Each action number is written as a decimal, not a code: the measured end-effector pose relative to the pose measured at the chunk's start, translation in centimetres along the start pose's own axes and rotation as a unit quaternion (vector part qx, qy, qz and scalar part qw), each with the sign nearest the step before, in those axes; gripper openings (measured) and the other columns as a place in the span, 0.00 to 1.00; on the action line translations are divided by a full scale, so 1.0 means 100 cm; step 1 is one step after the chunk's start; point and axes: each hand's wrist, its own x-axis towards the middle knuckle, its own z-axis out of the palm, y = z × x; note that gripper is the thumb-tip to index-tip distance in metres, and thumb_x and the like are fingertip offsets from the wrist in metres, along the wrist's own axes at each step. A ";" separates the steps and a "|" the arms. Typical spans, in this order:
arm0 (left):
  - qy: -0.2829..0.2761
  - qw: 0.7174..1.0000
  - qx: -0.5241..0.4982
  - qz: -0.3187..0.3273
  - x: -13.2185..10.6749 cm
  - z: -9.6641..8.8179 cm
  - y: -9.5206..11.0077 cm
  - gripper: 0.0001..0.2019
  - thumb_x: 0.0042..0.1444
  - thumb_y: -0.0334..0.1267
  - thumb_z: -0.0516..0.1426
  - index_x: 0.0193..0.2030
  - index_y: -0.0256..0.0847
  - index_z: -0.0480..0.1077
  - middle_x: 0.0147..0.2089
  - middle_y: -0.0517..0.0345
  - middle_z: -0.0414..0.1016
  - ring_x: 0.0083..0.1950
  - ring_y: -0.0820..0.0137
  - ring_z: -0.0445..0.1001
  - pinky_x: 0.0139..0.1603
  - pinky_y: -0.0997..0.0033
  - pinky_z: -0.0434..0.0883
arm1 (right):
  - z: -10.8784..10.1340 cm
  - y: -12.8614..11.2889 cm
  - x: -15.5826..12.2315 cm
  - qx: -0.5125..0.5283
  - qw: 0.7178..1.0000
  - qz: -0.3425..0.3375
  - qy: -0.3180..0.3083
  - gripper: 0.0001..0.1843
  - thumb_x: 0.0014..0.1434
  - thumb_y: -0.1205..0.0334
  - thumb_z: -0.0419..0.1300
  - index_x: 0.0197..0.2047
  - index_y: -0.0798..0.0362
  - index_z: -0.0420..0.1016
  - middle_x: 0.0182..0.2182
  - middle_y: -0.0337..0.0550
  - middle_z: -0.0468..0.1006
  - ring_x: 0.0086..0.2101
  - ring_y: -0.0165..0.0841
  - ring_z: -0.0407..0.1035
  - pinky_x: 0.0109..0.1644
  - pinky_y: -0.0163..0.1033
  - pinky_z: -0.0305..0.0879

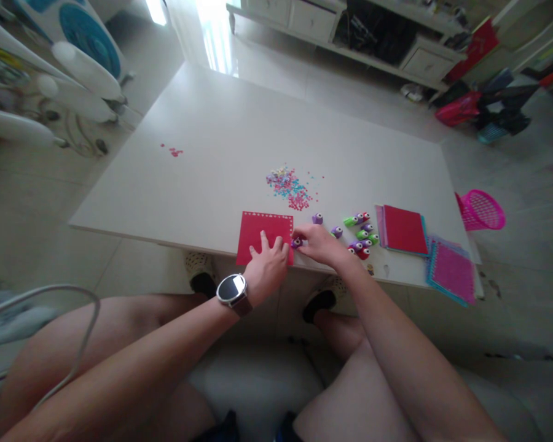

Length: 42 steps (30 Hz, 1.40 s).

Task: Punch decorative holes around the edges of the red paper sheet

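A red square sheet of paper [251, 236] lies at the table's front edge, with a row of small punched holes along its far side and some down its right side. My left hand [268, 261] rests on the sheet, fingers spread flat. At the sheet's right edge, my right hand [316, 242] closes round a small purple craft punch [297, 243]. Two more purple punches, one of them a purple punch [317, 218] just beyond my right hand, stand nearby. Further right sits a cluster of green, purple and red punches [363, 235].
Tiny pink, blue and white paper cut-outs [292, 187] are heaped mid-table, with a few red bits [175, 152] at left. A stack of red paper [404, 228] and punched pink and blue sheets [452, 270] lie right. A pink basket [483, 210] stands beyond the white table [212, 135].
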 end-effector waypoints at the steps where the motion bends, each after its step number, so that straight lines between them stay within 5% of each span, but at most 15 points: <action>1: -0.017 1.000 0.009 -0.004 0.000 -0.001 0.000 0.28 0.74 0.32 0.50 0.79 0.32 0.64 0.75 0.27 0.65 0.82 0.23 0.54 0.65 0.21 0.78 | -0.001 -0.001 0.000 0.001 1.000 0.001 0.001 0.13 0.59 0.81 0.67 0.42 0.56 0.81 0.43 0.47 0.85 0.44 0.37 0.77 0.51 0.37 0.69; 8: -0.043 0.999 0.024 0.011 0.000 -0.002 -0.005 0.30 0.74 0.35 0.54 0.81 0.38 0.61 0.78 0.31 0.62 0.83 0.24 0.53 0.64 0.23 0.80 | -0.007 -0.007 -0.002 0.014 0.996 0.084 -0.001 0.05 0.71 0.69 0.66 0.44 0.56 0.84 0.41 0.49 0.87 0.39 0.36 0.80 0.48 0.37 0.72; 19: -0.053 0.998 0.034 0.027 -0.001 0.002 -0.009 0.32 0.73 0.35 0.55 0.82 0.33 0.58 0.81 0.30 0.58 0.83 0.20 0.50 0.66 0.23 0.79 | -0.005 -0.009 0.001 0.050 0.992 0.118 0.002 0.04 0.70 0.71 0.68 0.43 0.55 0.85 0.43 0.48 0.89 0.42 0.37 0.83 0.52 0.37 0.75; 36: -0.050 0.997 -0.032 0.040 -0.003 0.006 -0.022 0.40 0.68 0.31 0.56 0.86 0.38 0.50 0.84 0.34 0.55 0.85 0.25 0.48 0.70 0.26 0.77 | -0.002 -0.012 0.008 0.077 0.985 0.151 0.017 0.04 0.67 0.73 0.70 0.40 0.56 0.83 0.40 0.48 0.88 0.40 0.35 0.81 0.45 0.35 0.73; 42: -0.046 0.998 -0.037 0.038 -0.003 0.005 -0.021 0.46 0.67 0.30 0.58 0.88 0.44 0.44 0.85 0.36 0.55 0.85 0.25 0.47 0.72 0.23 0.74 | -0.003 -0.014 0.018 -0.022 0.985 0.168 0.033 0.07 0.63 0.72 0.72 0.34 0.55 0.82 0.35 0.44 0.86 0.36 0.33 0.78 0.41 0.34 0.67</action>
